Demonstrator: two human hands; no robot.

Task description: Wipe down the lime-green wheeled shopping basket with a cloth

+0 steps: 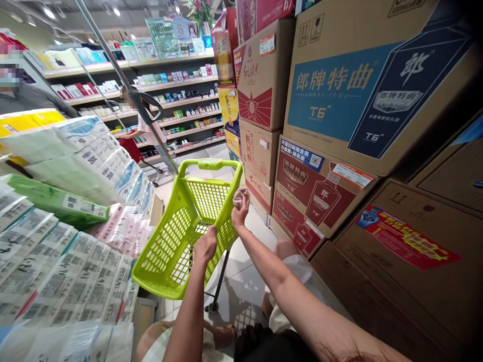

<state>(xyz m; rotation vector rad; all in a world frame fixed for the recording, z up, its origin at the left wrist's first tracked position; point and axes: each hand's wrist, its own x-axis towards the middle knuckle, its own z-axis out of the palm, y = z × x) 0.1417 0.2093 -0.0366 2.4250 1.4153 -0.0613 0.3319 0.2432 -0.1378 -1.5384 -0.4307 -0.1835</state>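
Observation:
A lime-green shopping basket with slotted walls sits tilted on a dark wheeled frame ahead of me; nothing shows inside it. My left hand is closed at the basket's near right rim, thumb uppermost, its other fingers mostly hidden. Farther along that same side, my right hand is closed around a crumpled greyish-pink cloth. The cloth is bunched at the fingertips, beside the basket's outer right edge. I cannot tell whether it touches the rim.
Stacked liquor cartons rise close on my right. Packs of tissue paper are piled on the left. Product shelves stand at the back. A person in a pink top is beside a red basket; another person stands far left.

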